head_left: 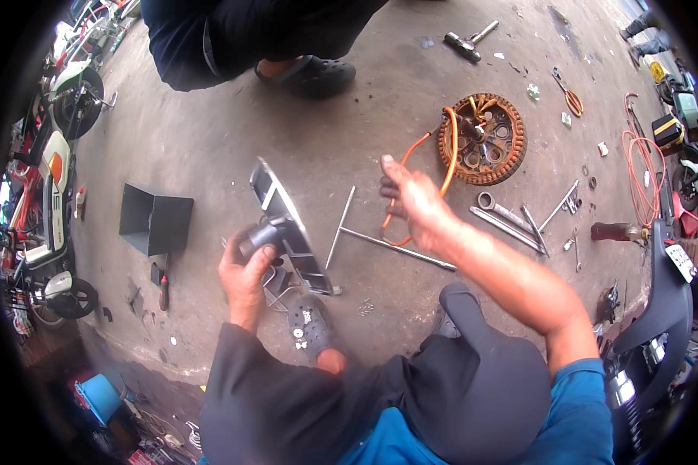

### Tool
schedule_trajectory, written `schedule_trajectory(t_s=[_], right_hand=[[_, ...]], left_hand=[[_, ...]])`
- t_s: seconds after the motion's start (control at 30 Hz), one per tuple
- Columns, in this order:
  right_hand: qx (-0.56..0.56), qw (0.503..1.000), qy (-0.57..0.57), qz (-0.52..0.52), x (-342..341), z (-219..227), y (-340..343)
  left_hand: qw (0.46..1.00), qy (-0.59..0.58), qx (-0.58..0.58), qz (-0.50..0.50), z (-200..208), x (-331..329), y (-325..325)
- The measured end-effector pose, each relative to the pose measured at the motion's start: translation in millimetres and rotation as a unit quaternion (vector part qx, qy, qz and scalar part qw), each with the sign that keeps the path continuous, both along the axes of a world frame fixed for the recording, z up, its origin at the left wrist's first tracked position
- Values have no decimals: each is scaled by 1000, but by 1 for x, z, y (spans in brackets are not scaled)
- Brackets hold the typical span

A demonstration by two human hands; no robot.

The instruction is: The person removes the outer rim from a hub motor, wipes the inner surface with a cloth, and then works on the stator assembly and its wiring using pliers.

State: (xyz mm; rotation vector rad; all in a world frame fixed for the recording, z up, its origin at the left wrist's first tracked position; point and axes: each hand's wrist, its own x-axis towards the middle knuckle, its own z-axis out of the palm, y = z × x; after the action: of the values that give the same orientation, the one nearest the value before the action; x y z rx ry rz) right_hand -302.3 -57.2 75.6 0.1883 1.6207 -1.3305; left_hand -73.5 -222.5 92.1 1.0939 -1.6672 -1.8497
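Note:
My left hand (244, 271) is wrapped round the central tube of a dark, round, ribbed part (291, 225), which is raised above the floor and seen almost edge-on. My right hand (419, 198) is held out to the right of that part, its thumb apart from the half-curled fingers, with nothing visible in it. An orange hose (451, 155) loops behind that hand; whether the two touch I cannot tell. Beyond it a rusty toothed wheel (512, 159) lies flat on the floor. Between my hands is a T-handle wrench (395, 248).
A hammer (464, 48) and orange-handled pliers (573, 102) lie far off. Tubes and bars (508, 230) are at right. A dark open box (171, 225) and a screwdriver (164, 293) are at left. Another person's shoe (314, 76) is ahead; motorcycles (54, 194) line the left side.

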Motion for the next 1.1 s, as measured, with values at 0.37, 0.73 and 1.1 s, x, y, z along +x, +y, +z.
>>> schedule_trajectory(t_s=[0.37, 0.73, 1.1], right_hand=[[367, 899, 164, 176, -116, -115, -7], [569, 258, 348, 699, -238, -254, 114], [149, 895, 375, 192, -61, -38, -33]], left_hand=[[989, 65, 130, -11, -4, 37, -4], [985, 51, 151, -59, -44, 3, 6], [987, 14, 101, -128, -9, -11, -16]])
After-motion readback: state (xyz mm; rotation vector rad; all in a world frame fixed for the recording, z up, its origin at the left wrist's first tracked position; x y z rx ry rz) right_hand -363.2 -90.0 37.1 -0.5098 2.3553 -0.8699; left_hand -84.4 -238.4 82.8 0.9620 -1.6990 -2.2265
